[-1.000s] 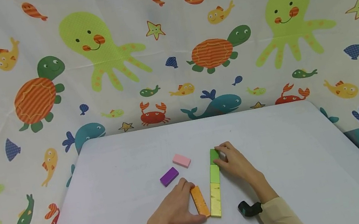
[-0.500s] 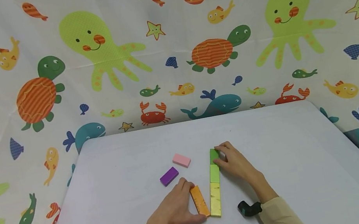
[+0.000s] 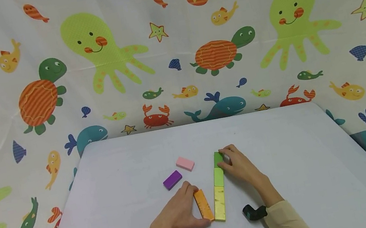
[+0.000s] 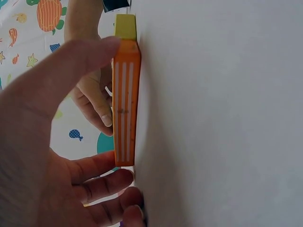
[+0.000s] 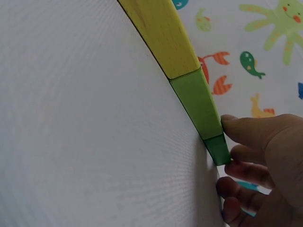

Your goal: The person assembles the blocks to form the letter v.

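My left hand [image 3: 178, 208] holds an orange block [image 3: 203, 205] lengthwise, thumb at its near end and fingers at its far end. The left wrist view shows pale stripes on the side of that block. Just to its right runs a row of a yellow block [image 3: 219, 204], a light green block [image 3: 218, 177] and a darker green block [image 3: 217, 159], joined end to end. The near ends of the orange and yellow blocks lie close together. At the row's far end my right hand [image 3: 243, 165] grips the darker green block, its thumb near the seam with the light green one.
A purple block [image 3: 172, 180] and a pink block [image 3: 185, 163] lie apart on the white table [image 3: 132, 158], beyond my left hand. Behind the table hangs a cloth [image 3: 167, 64] printed with sea animals. Each wrist wears a black camera mount.
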Available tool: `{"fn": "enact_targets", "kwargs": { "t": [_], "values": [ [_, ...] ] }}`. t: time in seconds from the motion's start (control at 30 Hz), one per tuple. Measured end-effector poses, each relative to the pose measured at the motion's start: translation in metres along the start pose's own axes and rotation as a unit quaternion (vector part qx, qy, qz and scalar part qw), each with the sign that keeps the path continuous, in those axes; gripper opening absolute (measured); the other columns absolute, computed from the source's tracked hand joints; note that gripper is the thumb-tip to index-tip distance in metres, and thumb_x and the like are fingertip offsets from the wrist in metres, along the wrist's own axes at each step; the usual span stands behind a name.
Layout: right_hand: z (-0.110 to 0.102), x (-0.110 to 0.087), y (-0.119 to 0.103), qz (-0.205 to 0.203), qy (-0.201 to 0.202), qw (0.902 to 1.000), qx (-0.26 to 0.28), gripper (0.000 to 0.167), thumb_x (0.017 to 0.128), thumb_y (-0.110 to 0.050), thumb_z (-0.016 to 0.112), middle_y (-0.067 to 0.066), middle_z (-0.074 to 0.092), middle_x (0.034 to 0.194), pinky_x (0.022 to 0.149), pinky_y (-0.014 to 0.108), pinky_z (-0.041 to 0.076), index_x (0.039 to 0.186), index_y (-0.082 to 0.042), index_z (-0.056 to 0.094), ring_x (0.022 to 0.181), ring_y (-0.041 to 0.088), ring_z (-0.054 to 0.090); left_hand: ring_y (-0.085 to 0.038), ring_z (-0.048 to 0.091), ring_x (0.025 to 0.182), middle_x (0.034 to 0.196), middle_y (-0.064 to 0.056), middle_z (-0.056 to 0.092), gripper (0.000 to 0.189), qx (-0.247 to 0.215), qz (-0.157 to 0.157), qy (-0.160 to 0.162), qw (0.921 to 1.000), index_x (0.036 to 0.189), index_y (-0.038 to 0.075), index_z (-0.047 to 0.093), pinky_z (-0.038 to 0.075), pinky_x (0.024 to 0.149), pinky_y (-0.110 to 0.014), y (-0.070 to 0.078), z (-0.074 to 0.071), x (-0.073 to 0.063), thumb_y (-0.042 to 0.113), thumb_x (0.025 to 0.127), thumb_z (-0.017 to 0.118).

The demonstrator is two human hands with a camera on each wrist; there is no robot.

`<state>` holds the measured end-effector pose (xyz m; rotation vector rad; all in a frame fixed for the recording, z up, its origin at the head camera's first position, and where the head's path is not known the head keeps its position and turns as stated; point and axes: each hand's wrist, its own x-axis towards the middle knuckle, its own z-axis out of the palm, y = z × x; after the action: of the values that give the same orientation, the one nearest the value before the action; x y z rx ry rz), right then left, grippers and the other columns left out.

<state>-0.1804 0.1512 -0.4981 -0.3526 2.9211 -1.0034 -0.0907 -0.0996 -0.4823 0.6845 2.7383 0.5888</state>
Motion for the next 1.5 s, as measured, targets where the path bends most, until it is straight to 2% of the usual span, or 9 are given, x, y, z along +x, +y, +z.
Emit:
{"fn": "enact_targets", "kwargs": {
  "t": [0.3, 0.73, 1.0, 1.3, 1.5],
  "values": [
    [-0.002, -0.001, 0.0, 0.0, -0.003, 1.0, 0.005, 0.051, 0.093, -0.027, 0.071, 0.01, 0.056, 0.132, 0.078, 0.031, 0.05, 0.138, -0.006, 0.057, 0.09, 0.014, 0.055, -0.007, 0.05, 0.1, 0.117, 0.003, 0.05, 0.089, -0.002, 0.003, 0.001, 1.0, 0.133, 0.011, 0.051, 0.052, 0.1, -0.031, -0.001, -0.001, 0.0, 0.069, 0.07, 0.076],
    [-0.003, -0.001, 0.002, -0.003, -0.006, 1.0, 0.001, 0.052, 0.095, -0.029, 0.069, 0.011, 0.055, 0.135, 0.083, 0.035, 0.051, 0.14, -0.007, 0.056, 0.092, 0.015, 0.056, -0.008, 0.051, 0.101, 0.118, 0.001, 0.051, 0.09, -0.025, 0.009, 0.003, 0.9996, 0.133, 0.009, 0.051, 0.052, 0.1, -0.033, -0.002, -0.004, -0.002, 0.07, 0.072, 0.074],
    [-0.004, -0.001, 0.001, 0.005, -0.01, 0.9999, -0.001, 0.053, 0.095, -0.03, 0.069, 0.012, 0.054, 0.137, 0.083, 0.034, 0.051, 0.141, -0.008, 0.055, 0.092, 0.015, 0.056, -0.008, 0.05, 0.102, 0.118, 0.002, 0.051, 0.085, -0.031, -0.002, -0.001, 0.9995, 0.134, 0.01, 0.051, 0.051, 0.101, -0.034, -0.002, -0.005, -0.002, 0.07, 0.076, 0.07],
    [-0.009, -0.005, -0.004, 0.029, -0.055, 0.998, 0.009, 0.067, 0.086, -0.039, 0.077, 0.011, 0.047, 0.141, 0.077, 0.029, 0.05, 0.144, -0.015, 0.052, 0.097, 0.018, 0.055, -0.011, 0.053, 0.105, 0.124, -0.002, 0.052, 0.082, -0.035, -0.019, -0.002, 0.9992, 0.135, 0.009, 0.051, 0.051, 0.103, -0.038, -0.003, -0.01, -0.002, 0.069, 0.08, 0.067],
    [-0.01, -0.006, -0.005, 0.037, -0.073, 0.9965, 0.012, 0.075, 0.081, -0.047, 0.08, 0.009, 0.042, 0.146, 0.08, 0.034, 0.055, 0.145, -0.02, 0.052, 0.105, 0.022, 0.058, -0.012, 0.056, 0.102, 0.125, -0.004, 0.053, 0.067, -0.033, -0.037, 0.009, 0.9987, 0.135, 0.011, 0.051, 0.054, 0.098, -0.038, -0.005, -0.015, -0.001, 0.06, 0.091, 0.061]
  ]
}}
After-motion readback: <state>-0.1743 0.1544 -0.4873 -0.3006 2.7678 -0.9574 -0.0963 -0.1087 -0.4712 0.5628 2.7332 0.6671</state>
